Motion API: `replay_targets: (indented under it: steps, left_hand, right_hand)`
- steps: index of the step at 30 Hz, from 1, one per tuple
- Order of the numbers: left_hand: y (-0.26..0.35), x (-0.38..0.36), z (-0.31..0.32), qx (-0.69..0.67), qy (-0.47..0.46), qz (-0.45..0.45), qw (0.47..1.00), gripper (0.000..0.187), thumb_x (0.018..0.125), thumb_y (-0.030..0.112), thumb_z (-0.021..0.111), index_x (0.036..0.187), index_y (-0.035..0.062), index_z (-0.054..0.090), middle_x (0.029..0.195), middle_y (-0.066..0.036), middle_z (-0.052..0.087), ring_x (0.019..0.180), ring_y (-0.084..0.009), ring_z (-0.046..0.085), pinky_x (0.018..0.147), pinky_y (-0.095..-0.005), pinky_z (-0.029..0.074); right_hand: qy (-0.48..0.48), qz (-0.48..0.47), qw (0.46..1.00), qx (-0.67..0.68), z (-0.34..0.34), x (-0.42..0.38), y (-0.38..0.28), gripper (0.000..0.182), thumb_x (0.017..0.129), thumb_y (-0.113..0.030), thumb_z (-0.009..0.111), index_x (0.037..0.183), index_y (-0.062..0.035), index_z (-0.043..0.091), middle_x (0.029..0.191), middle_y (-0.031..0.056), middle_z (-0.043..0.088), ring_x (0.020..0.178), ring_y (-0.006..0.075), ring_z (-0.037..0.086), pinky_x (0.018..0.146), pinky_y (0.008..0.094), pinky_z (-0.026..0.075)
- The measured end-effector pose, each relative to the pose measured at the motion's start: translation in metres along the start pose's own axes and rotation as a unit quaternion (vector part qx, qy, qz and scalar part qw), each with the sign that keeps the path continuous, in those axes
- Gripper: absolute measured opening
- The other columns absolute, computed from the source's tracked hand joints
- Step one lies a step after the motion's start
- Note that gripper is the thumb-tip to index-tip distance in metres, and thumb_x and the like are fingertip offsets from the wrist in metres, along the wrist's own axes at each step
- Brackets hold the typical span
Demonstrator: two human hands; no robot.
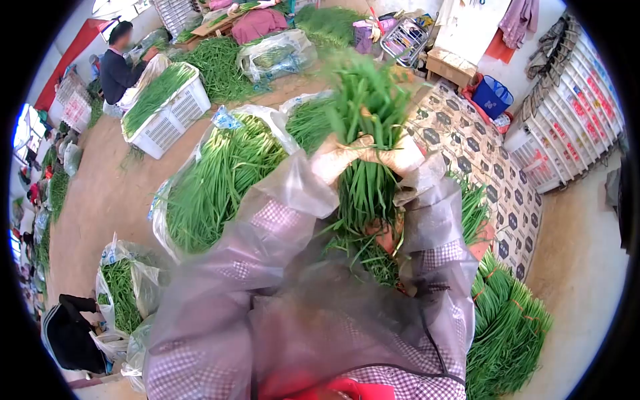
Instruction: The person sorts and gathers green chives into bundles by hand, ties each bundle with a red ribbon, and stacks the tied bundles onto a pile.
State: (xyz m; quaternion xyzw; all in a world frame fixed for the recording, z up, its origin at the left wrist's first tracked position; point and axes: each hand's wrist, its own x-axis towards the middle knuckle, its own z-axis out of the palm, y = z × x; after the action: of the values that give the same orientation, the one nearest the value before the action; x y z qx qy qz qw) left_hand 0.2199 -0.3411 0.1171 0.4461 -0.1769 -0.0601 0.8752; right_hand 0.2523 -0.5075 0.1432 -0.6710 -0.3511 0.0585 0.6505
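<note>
My left hand [335, 159] and my right hand [402, 157], both in pale gloves, are closed around a bunch of garlic chives [368, 183]. They grip it around the middle, in front of my chest. Its upper end fans out and is blurred, while long green leaves hang below the hands. Translucent plastic sleeves cover my forearms. Loose green leaves [367, 257] lie beneath the bunch, close to my body. Left of my arms, an open plastic bag [160, 220] is packed with more chives [227, 177]. Tied bundles of chives [510, 327] are stacked by my right elbow.
Ahead on the left stands a white crate [170, 127] of greens, with a person [120, 70] seated behind it. Patterned flooring [460, 127] lies to the right, near a blue basket [492, 97] and stacked white crates [567, 113]. Another bag [143, 280] of greens sits at lower left.
</note>
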Motion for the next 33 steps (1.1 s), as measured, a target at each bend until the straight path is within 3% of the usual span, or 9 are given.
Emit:
replay_targets:
  steps: [6,10,15,18,20,21,24,26,33]
  left_hand:
    - [0.041,-0.067,-0.008,-0.12,-0.02,-0.04,0.992,0.062,0.079,0.003,0.068,0.133,0.0025,0.039,0.127,-0.013,0.051,0.113,-0.024,0.054,0.096,-0.0387,0.046]
    - [0.069,-0.103,-0.02,0.033,-0.126,-0.067,0.989,0.101,0.064,0.027,0.074,0.146,0.0065,0.019,0.144,-0.023,0.032,0.124,-0.0293,0.045,0.104,-0.0386,0.038]
    - [0.068,-0.145,-0.055,0.029,0.063,0.035,0.997,0.027,0.082,0.006,0.058,0.107,-0.0019,0.054,0.076,-0.012,0.063,0.092,-0.0281,0.062,0.111,-0.0482,0.028]
    - [0.081,-0.164,-0.084,-0.067,0.167,0.046,0.982,0.029,0.084,0.009,0.055,0.111,0.0008,0.051,0.07,-0.003,0.053,0.095,-0.0297,0.061,0.11,-0.0498,0.03]
    - [0.09,-0.173,-0.111,-0.123,0.239,0.076,0.96,0.025,0.085,0.009,0.053,0.109,0.0014,0.05,0.069,-0.002,0.05,0.083,-0.0276,0.059,0.105,-0.0479,0.035]
    - [0.091,-0.179,-0.125,-0.125,0.262,0.1,0.952,0.025,0.084,0.009,0.053,0.108,0.0016,0.05,0.069,-0.002,0.05,0.078,-0.0262,0.057,0.103,-0.0468,0.037]
    - [0.095,-0.193,-0.158,-0.123,0.329,0.132,0.927,0.014,0.085,0.011,0.052,0.097,0.0035,0.051,0.066,-0.001,0.047,0.068,-0.0213,0.051,0.095,-0.0424,0.041]
    - [0.093,-0.2,-0.181,-0.156,0.337,0.167,0.913,0.022,0.084,0.006,0.05,0.106,0.002,0.046,0.064,-0.001,0.042,0.062,-0.0189,0.047,0.089,-0.042,0.044]
    - [0.087,-0.208,-0.209,-0.153,0.416,0.17,0.88,0.005,0.085,0.011,0.049,0.086,0.0065,0.048,0.062,0.001,0.038,0.058,-0.0155,0.04,0.08,-0.0366,0.044]
  right_hand:
    - [-0.241,0.062,0.96,0.13,0.064,0.002,-0.014,0.064,0.088,-0.039,0.06,0.139,-0.0086,0.035,0.134,0.011,0.045,0.117,0.0199,0.047,0.101,0.0363,0.04]
    - [-0.277,0.016,0.961,0.016,0.122,0.001,0.04,0.059,0.083,-0.038,0.068,0.131,-0.0099,0.048,0.12,0.01,0.058,0.11,0.017,0.053,0.092,0.0319,0.042]
    - [-0.299,0.145,0.942,-0.043,0.159,-0.007,0.043,0.07,0.081,-0.03,0.072,0.134,-0.0019,0.037,0.117,0.0119,0.056,0.11,0.0197,0.051,0.093,0.0336,0.041]
    - [-0.337,0.229,0.913,0.003,0.162,-0.044,0.053,0.095,0.065,-0.047,0.08,0.137,-0.0033,0.036,0.12,0.0176,0.057,0.109,0.0264,0.057,0.092,0.0358,0.046]
    - [-0.311,0.111,0.94,-0.087,0.161,-0.076,0.108,0.122,0.057,-0.051,0.083,0.146,-0.0031,0.014,0.136,0.0252,0.04,0.125,0.0324,0.044,0.105,0.039,0.036]
    - [-0.314,0.224,0.918,-0.092,0.156,-0.087,0.096,0.132,0.051,-0.052,0.085,0.146,-0.0001,0.009,0.142,0.0283,0.028,0.134,0.0351,0.03,0.11,0.0407,0.026]
    - [-0.222,0.211,0.928,-0.211,0.159,-0.133,0.132,0.13,0.054,-0.049,0.083,0.146,0.0012,0.006,0.143,0.0268,0.029,0.135,0.0345,0.029,0.111,0.0391,0.024]
    - [-0.165,0.365,0.916,-0.029,0.156,-0.146,0.141,0.133,0.052,-0.049,0.084,0.146,0.0021,0.005,0.143,0.026,0.032,0.134,0.0321,0.031,0.111,0.0357,0.023]
    - [-0.006,0.311,0.936,-0.166,0.161,-0.184,0.154,0.044,0.087,-0.023,0.058,0.127,-0.007,0.051,0.101,0.0176,0.066,0.097,0.0317,0.062,0.084,0.0371,0.047]
